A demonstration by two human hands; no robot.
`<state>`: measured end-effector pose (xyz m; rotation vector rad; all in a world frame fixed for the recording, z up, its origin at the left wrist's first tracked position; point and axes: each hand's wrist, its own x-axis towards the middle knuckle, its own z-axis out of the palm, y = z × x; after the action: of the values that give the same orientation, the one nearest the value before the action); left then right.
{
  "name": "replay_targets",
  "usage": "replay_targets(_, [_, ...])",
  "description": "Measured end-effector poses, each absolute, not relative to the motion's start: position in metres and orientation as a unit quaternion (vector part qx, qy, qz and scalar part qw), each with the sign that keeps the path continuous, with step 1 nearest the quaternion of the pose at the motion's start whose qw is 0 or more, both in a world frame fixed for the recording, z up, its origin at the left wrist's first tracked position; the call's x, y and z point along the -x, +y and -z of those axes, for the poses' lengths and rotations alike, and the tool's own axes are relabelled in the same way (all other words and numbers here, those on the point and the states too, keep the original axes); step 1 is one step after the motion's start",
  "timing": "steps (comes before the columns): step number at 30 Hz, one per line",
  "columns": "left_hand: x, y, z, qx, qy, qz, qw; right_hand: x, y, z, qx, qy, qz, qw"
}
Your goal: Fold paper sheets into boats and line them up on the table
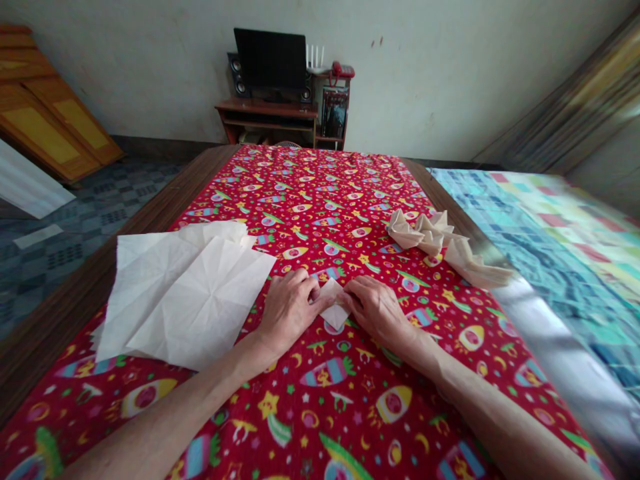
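Observation:
A small folded paper [335, 316] lies on the red patterned cloth, one corner toward me. My left hand [293, 303] pinches its left side, fingers curled and thumb on the paper. On its right side, my right hand [375, 305] presses with thumb and fingertips closed together. Left of my left hand lie several creased white paper sheets [200, 307], overlapping, with fold lines that meet at a middle point. Beyond my right hand sit several folded paper pieces [425, 232] in a loose row, and the nearest one [473, 263] reaches toward the table's right edge.
The red cloth [325, 413] covers a table with a dark wooden edge [165, 213]. To the right is a bed with a checkered cover [545, 253]. A desk [267, 110] with a black monitor [270, 63] stands against the far wall; a wooden cabinet [55, 120] is at far left.

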<state>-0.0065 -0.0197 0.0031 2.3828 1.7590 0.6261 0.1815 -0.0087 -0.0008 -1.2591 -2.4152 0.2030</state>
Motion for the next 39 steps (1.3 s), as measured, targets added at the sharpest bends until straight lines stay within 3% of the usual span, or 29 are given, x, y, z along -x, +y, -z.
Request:
replay_targets(27, [0.026,-0.019,-0.003,-0.789,0.582,-0.194,0.042,-0.185,-0.007,0.001,0.53,-0.836,0.01,0.143])
replay_targets(31, [0.026,-0.019,-0.001,-0.786,0.584,-0.199,0.039,-0.18,-0.015,-0.002,0.431,-0.88,0.071,0.188])
replay_targets(35, [0.025,-0.019,0.0,-0.787,0.581,-0.206,0.035,-0.174,-0.024,-0.005,0.265,-0.946,0.024,0.185])
replay_targets(39, [0.025,-0.019,-0.003,-0.787,0.58,-0.205,0.044,-0.181,-0.028,-0.005,0.268,-0.945,-0.012,0.187])
